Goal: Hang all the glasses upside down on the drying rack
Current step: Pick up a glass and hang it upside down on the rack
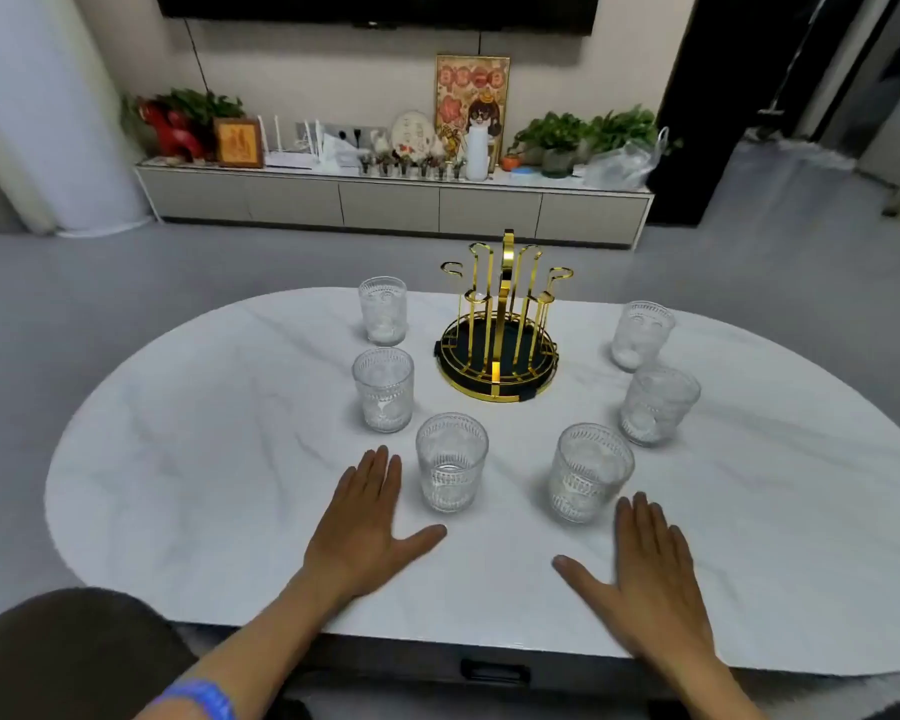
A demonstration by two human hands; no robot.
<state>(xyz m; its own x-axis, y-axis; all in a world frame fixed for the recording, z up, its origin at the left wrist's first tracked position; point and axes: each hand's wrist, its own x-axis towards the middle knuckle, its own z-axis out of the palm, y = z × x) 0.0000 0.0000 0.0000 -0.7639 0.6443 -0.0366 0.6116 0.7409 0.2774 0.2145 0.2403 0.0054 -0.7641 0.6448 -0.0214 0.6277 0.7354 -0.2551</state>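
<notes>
Six glasses stood upright on the white table, three left and three right of the gold drying rack at the far middle. Both hands lay flat and empty near the front: left hand beside the nearest left glass, right hand near the nearest right glass.

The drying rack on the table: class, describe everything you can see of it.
The drying rack has a round, dark tray base with a gold rim, and thin gold metal rods rising upright from it, each ending in a curled hook. A taller gold central handle stands among them. No glass hangs on it. It sits upright at the far middle of the white marble-look table, apart from all six glasses.
</notes>
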